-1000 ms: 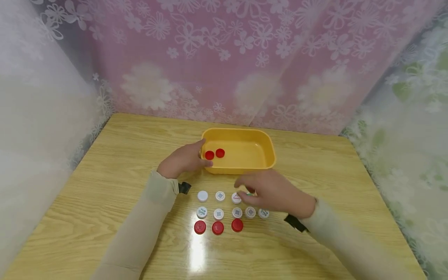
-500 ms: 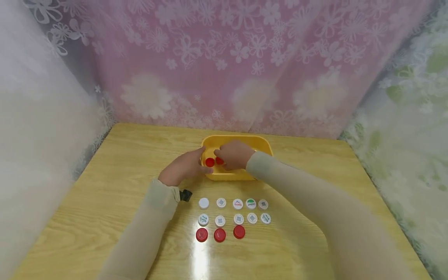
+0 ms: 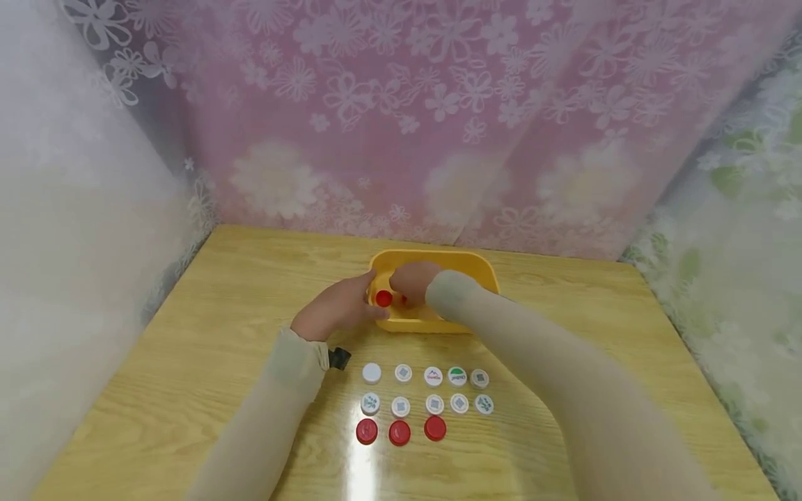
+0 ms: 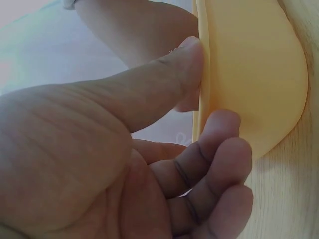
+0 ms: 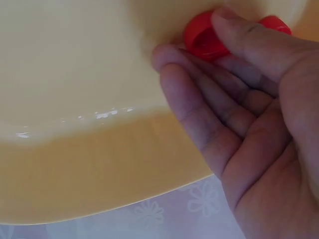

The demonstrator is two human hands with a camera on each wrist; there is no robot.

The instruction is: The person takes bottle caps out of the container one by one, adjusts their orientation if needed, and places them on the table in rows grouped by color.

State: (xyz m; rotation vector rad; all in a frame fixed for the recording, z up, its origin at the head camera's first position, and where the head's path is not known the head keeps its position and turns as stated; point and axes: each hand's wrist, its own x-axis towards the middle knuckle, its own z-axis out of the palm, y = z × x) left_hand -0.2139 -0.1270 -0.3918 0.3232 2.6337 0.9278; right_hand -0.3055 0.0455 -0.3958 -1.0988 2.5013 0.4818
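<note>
A yellow plastic basin (image 3: 482,268) stands on the wooden table. At its left end my left hand (image 3: 341,304) grips the rim; in the left wrist view the thumb and fingers lie on opposite sides of the wall (image 4: 254,64). Down inside the basin is my right hand (image 3: 415,280). The right wrist view has it pinching a tilted red bottle cap (image 5: 199,37) between thumb and fingers. Another red bottle cap (image 3: 383,298) lies near the basin's left end, partly hidden behind the thumb in the right wrist view.
In front of the basin, two rows of white bottle caps (image 3: 434,403) lie on the table, some printed. Nearer me is a row of three red bottle caps (image 3: 399,433). A pink floral curtain (image 3: 351,160) hangs behind the table (image 3: 250,278).
My right hand has moved from above the white caps into the basin and taken hold of a red bottle cap there. My left hand has stayed on the rim.
</note>
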